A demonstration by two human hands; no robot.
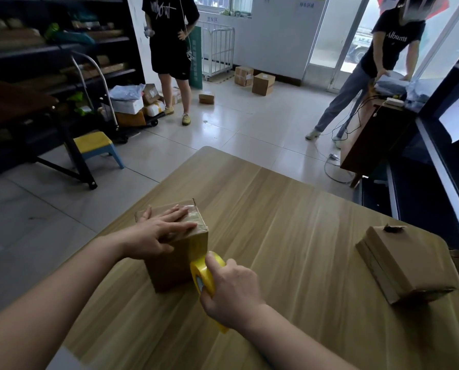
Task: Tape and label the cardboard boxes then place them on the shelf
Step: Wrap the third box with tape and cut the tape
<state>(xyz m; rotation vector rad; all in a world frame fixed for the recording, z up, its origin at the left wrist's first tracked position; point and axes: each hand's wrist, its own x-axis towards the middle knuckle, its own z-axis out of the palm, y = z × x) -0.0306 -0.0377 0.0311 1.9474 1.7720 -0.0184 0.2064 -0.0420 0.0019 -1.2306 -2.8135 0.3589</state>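
Note:
A small cardboard box [169,265] stands on the wooden table [289,236]. My left hand [159,231] lies flat on its top, fingers spread, pressing down. A strip of clear tape runs over the top and down the near right edge. My right hand [231,292] grips a yellow tape roll [203,273] held against the box's lower right corner. A second cardboard box [399,260] lies on the table's right side, apart from both hands.
Dark shelves with parcels [49,49] fill the left wall. A hand cart [103,89] and a yellow-blue stool [97,148] stand near them. Two people [172,49] [378,62] stand on the tiled floor among boxes [260,82]. A dark shelf unit [442,156] rises at right.

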